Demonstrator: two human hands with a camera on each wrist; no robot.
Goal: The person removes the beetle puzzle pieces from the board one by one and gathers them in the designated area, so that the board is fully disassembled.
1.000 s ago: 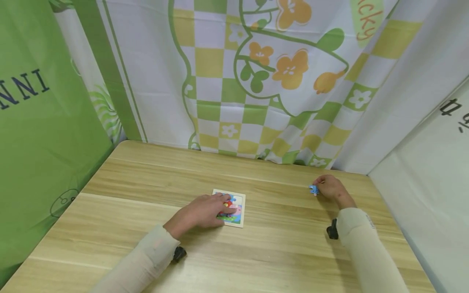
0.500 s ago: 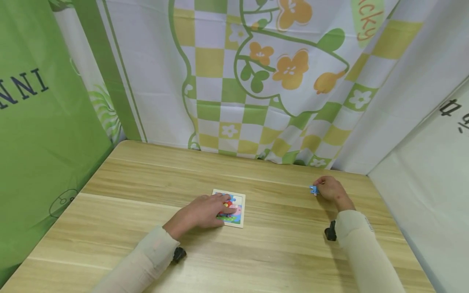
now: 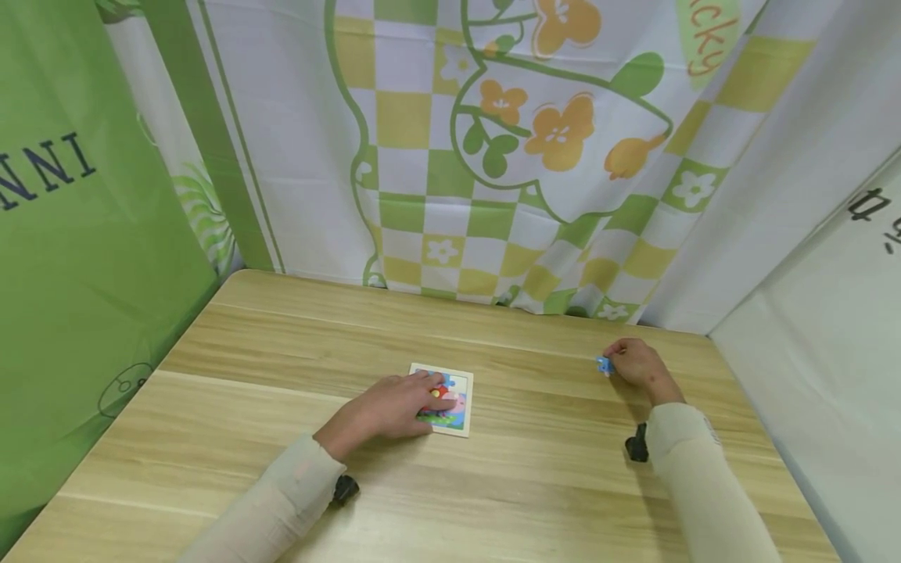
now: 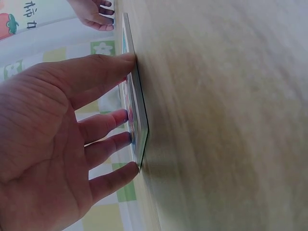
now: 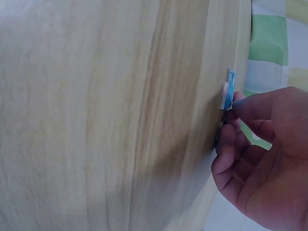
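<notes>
A small square jigsaw puzzle (image 3: 459, 422) with a pale wooden frame lies on the table, its picture showing a pink pig face, red, green and blue. My left hand (image 3: 390, 407) rests across it and hides its left part. In the left wrist view, the spread fingers (image 4: 113, 185) touch its face while the thumb is at the near edge. At the upper right of its picture a pale gap shows. Over to the right, my right hand (image 3: 637, 363) pinches a blue jigsaw piece (image 5: 230, 90) between thumb and forefinger, close over the table; the other fingers are curled.
The wood-grain table (image 3: 521, 485) ends at a patterned curtain (image 3: 450, 219) along the back. Green cloth (image 3: 77, 258) hangs at the left and a white sheet (image 3: 831, 328) at the right. Black wrist cameras sit under both cuffs.
The right hand has shifted very slightly, and the blue jigsaw piece shows a little less beyond its fingertips. The left hand and the puzzle stay in place.
</notes>
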